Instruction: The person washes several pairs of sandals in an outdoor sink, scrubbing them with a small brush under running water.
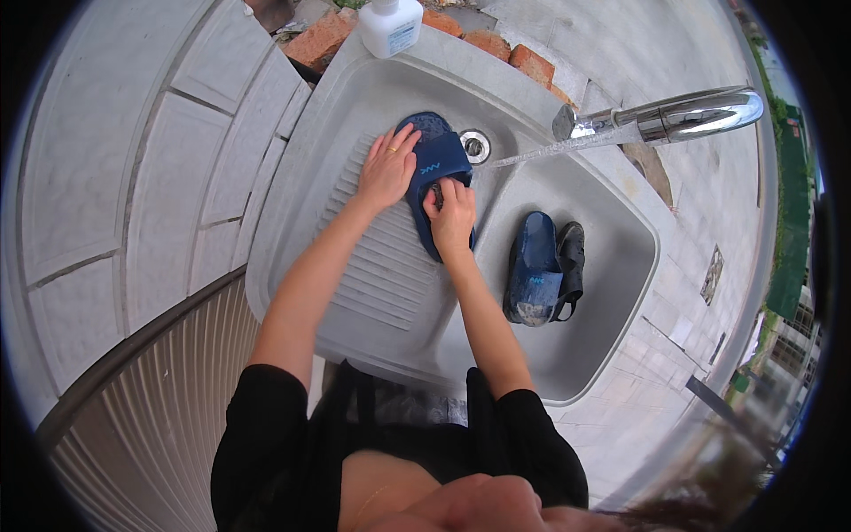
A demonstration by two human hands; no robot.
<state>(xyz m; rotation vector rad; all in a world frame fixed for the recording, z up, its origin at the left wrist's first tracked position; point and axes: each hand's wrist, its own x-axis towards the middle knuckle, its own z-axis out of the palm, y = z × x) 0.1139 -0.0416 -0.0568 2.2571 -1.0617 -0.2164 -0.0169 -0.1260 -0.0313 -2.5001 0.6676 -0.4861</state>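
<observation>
A dark blue slide slipper (446, 155) lies on the ribbed washboard side of a grey sink (355, 328), its strap upward and its surface wet. My left hand (386, 170) grips the slipper's left edge, the fingers reaching over one end beyond the strap; a ring shows on it. My right hand (454, 217) is closed at the foot opening, its fingers pinched round a small dark object (437, 195) mostly hidden by them. Its kind is unclear. In the right basin rest a matching blue slipper (538, 257), with greyish dirt or foam at its near end, and a black sandal (572, 266).
Water runs from a chrome faucet (674, 115) on the right toward the drain (476, 144). A white bottle (390, 27) stands on the far left corner of the sink. Red bricks (532, 65) lie behind it, and a pale tiled wall (168, 160) rises close on the left.
</observation>
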